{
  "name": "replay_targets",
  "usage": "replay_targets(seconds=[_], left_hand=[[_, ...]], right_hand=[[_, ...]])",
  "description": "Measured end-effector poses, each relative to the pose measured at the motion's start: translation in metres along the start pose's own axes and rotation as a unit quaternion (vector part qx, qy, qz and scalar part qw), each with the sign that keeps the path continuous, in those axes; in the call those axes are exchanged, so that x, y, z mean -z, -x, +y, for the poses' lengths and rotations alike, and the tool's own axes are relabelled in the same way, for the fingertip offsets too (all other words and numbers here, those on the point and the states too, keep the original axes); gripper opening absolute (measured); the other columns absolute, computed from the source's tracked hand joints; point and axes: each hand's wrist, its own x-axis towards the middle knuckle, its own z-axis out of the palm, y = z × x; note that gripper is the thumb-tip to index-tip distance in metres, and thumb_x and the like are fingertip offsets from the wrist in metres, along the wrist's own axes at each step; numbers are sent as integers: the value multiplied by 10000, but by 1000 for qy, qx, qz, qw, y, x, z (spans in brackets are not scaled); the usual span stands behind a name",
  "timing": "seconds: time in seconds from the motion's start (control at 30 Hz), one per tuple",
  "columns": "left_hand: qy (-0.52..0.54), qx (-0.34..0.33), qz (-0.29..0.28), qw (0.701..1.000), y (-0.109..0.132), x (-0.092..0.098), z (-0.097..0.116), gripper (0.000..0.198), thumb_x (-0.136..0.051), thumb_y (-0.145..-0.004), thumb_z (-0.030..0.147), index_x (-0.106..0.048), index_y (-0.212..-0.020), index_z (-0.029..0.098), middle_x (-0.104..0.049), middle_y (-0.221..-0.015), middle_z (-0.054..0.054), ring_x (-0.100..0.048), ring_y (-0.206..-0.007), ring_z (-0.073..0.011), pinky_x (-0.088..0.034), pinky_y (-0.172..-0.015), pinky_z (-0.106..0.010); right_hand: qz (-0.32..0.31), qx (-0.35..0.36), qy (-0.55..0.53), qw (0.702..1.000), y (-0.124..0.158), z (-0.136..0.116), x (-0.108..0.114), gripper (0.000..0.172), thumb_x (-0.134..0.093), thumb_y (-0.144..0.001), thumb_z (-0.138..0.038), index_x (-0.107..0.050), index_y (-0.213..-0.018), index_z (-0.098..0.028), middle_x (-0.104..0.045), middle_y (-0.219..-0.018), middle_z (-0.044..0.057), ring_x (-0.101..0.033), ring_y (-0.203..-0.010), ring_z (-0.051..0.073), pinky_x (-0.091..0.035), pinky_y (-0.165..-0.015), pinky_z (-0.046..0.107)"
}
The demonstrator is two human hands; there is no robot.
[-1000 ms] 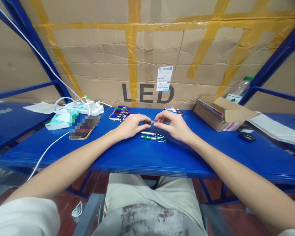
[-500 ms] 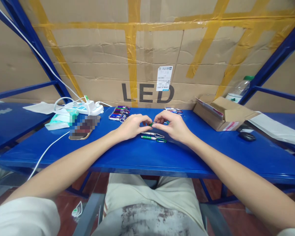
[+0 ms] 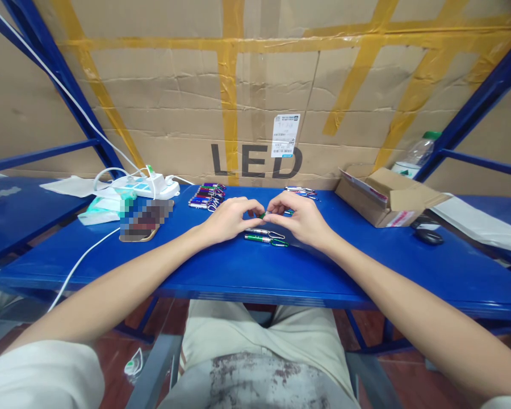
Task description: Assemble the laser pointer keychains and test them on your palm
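My left hand and my right hand meet over the middle of the blue table. Both pinch one small green keychain flashlight between thumb and fingertips, fingers closed. Just in front of my hands lie a silver flashlight and a green flashlight with a carabiner clip. A pile of coloured flashlights lies behind my left hand. A smaller bunch of flashlights lies behind my right hand.
A white power strip with cables, a tissue pack and a blurred phone sit at the left. An open cardboard box, a plastic bottle and a black mouse are at the right. A cardboard wall marked LED stands behind.
My hands have drawn slightly closer together on the small green flashlight. Everything else on the table has stayed put.
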Motion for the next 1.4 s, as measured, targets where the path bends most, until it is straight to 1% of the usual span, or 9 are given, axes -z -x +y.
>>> replay_targets(seconds=[0.1,0.23,0.47,0.6,0.83,1.17,1.27,1.33,1.4], left_hand=[[19,9,1,1000,-1,0,1,162,-758,-1004,355,-783,-1082,215,-823,-988,-25,-733,-913,-203,-523,-821,-306],[97,49,-11,994,-2,-3,4,196,-782,-974,385,-795,-1056,208,-832,-961,-20,-753,-874,-195,-538,-810,-300],[219,118,-5,969,-2,-15,6,295,-869,-874,439,-811,-1014,185,-839,-961,-50,-778,-903,-225,-573,-855,-332],[260,150,-1,954,-2,-20,5,350,-898,-834,453,-813,-1020,169,-831,-933,-62,-770,-868,-223,-580,-803,-326],[247,144,5,958,-2,-23,4,361,-913,-825,465,-816,-1012,172,-830,-957,-65,-772,-904,-226,-590,-831,-327],[239,140,9,961,-2,-22,4,376,-906,-833,497,-814,-1005,176,-831,-952,-71,-769,-896,-230,-600,-802,-332],[240,134,18,961,-3,-20,5,420,-882,-858,553,-808,-1006,166,-822,-943,-75,-758,-882,-222,-600,-816,-336],[224,123,37,966,-4,-16,6,424,-869,-876,561,-807,-1024,169,-819,-958,-71,-748,-890,-217,-594,-846,-343],[191,107,57,974,-4,-12,7,381,-862,-891,535,-806,-1037,186,-819,-980,-58,-744,-914,-215,-580,-872,-346]], right_hand=[[3,1,-1,1000,0,-1,0,170,-792,-981,-381,-738,-914,-235,-732,-883,33,-662,-817,220,-531,-794,375],[2,-16,-8,1000,-1,-2,0,214,-782,-981,-431,-741,-901,-236,-729,-877,35,-654,-808,219,-529,-785,376],[-31,-100,-88,991,-4,-2,4,252,-830,-907,-450,-740,-925,-216,-722,-855,21,-639,-778,198,-510,-731,348],[-45,-132,-115,984,-5,-5,7,285,-837,-886,-473,-735,-916,-208,-714,-826,17,-636,-772,196,-510,-715,342],[-73,-138,-86,984,-8,-8,12,303,-827,-894,-497,-756,-927,-204,-743,-858,38,-655,-801,209,-525,-722,345],[-70,-124,-89,986,-8,-7,12,318,-827,-891,-508,-752,-921,-200,-738,-815,29,-640,-751,194,-519,-693,341],[-54,-117,-87,988,-8,-4,12,392,-893,-826,-536,-757,-971,-198,-741,-842,29,-643,-769,194,-522,-713,340],[-33,-115,-74,990,-9,-2,13,446,-928,-787,-535,-757,-1027,-199,-746,-883,29,-632,-771,189,-513,-718,337],[-10,-118,-55,991,-9,1,14,443,-917,-806,-521,-749,-1064,-203,-745,-903,26,-598,-736,174,-490,-696,331]])
